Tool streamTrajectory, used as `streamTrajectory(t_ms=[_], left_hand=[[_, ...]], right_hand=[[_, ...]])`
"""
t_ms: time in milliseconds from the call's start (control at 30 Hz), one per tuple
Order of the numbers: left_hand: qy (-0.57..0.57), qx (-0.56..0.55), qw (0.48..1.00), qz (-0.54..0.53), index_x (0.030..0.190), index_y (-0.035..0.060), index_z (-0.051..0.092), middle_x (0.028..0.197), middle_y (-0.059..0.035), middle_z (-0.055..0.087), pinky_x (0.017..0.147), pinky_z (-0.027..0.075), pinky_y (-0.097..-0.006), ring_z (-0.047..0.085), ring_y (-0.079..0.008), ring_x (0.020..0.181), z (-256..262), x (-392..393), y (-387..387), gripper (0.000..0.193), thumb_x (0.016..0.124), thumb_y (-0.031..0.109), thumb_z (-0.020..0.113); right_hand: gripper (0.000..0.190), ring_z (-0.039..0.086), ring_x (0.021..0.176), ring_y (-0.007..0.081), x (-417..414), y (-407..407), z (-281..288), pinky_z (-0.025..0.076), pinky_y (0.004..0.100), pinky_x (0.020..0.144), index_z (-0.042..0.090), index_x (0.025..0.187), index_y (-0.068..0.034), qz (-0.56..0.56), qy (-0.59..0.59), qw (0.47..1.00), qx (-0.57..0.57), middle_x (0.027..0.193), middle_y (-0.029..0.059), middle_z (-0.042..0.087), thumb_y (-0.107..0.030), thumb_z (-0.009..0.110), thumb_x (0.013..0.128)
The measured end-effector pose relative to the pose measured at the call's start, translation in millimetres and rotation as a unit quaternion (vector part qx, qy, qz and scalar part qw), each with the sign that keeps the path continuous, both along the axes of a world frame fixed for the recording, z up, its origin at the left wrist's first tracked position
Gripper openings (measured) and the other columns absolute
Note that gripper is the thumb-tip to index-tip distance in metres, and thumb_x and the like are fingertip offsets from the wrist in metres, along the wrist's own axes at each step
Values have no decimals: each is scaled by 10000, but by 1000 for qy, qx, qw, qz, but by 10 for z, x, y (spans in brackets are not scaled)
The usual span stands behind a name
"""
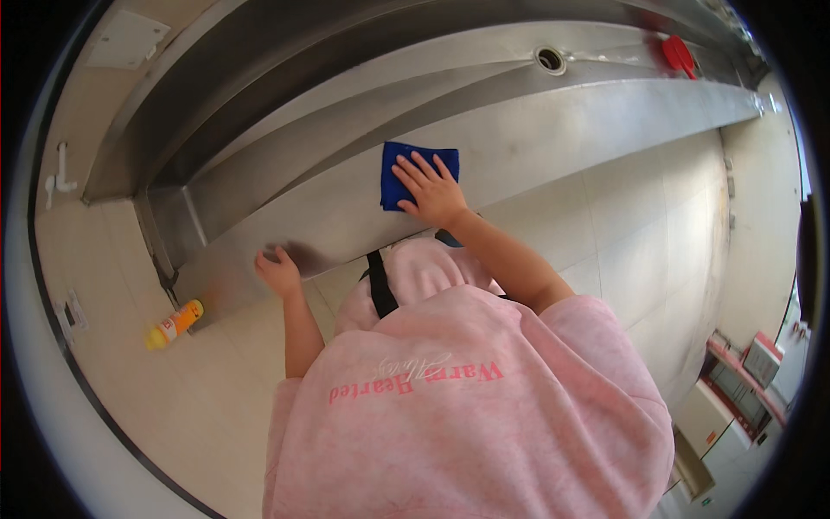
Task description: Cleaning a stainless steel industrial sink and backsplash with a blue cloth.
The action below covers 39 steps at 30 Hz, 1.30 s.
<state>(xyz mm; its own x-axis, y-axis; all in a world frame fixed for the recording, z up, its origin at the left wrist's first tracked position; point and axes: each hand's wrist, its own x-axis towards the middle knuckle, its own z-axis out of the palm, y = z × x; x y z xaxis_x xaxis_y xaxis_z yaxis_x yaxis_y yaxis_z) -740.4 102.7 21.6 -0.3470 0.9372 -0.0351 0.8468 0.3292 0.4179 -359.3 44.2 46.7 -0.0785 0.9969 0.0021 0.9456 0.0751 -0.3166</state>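
My right hand lies flat, fingers spread, on a folded blue cloth. Beneath the cloth is the broad front surface of a long stainless-steel trough sink. At the left, my left hand is by the same steel surface with its fingers slightly curled and no object visible in it; whether it touches the steel I cannot tell. An orange and yellow bottle with a yellow cap stands to the lower left of that hand, at the left end of the sink front.
Inside the trough are a round drain and, farther right, a red plastic scoop or dipper. A white tap or pipe fitting is on the left wall. A red-edged shelf with a box stands at the lower right.
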Motion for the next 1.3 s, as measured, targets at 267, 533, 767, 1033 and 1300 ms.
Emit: streamTrajectory(t_ms=[267, 533, 767, 1033, 1300], left_hand=[[144, -74, 987, 3, 1472, 110, 239, 1527, -173, 209, 1024, 276, -609, 193, -330, 1420, 40, 351, 434, 763, 903, 518, 543], [46, -109, 992, 44, 1499, 121, 150, 1565, -187, 87, 1079, 108, -684, 50, -419, 1442, -106, 780, 490, 761, 938, 529, 463], [17, -130, 974, 184, 1481, 63, 186, 1566, -222, 83, 1071, 106, -694, 41, -437, 1446, -42, 1148, 759, 775, 945, 594, 361], [168, -71, 954, 237, 1432, 14, 242, 1536, -246, 185, 1052, 156, -702, 148, -450, 1425, -212, 1333, 832, 749, 946, 573, 352], [192, -71, 949, 238, 1432, 34, 249, 1526, -230, 216, 1048, 183, -694, 178, -430, 1422, -205, 1360, 840, 730, 944, 565, 364]], right_hand=[[607, 336, 1390, 237, 384, -617, 94, 273, 479, 1125, 419, 1418, -237, -148, -17, 988, -32, 1499, 14, 381, -359, 620, 858], [666, 239, 1432, 329, 1110, -579, -340, 217, 537, 1126, 304, 1486, -128, -499, -111, 859, -37, 1561, 94, 259, -489, 439, 944], [750, 258, 1418, 319, -225, -43, -54, 211, 530, 1134, 371, 1448, -128, -143, 1, 990, -14, 1533, 97, 301, -461, 626, 827], [666, 358, 1377, 234, 109, 128, 28, 264, 472, 1128, 443, 1410, -251, -68, 29, 996, -46, 1489, -4, 400, -407, 663, 801], [609, 253, 1429, 301, 2040, 210, -416, 216, 523, 1131, 289, 1492, -181, -426, -138, 894, -9, 1558, 62, 270, -458, 425, 967]])
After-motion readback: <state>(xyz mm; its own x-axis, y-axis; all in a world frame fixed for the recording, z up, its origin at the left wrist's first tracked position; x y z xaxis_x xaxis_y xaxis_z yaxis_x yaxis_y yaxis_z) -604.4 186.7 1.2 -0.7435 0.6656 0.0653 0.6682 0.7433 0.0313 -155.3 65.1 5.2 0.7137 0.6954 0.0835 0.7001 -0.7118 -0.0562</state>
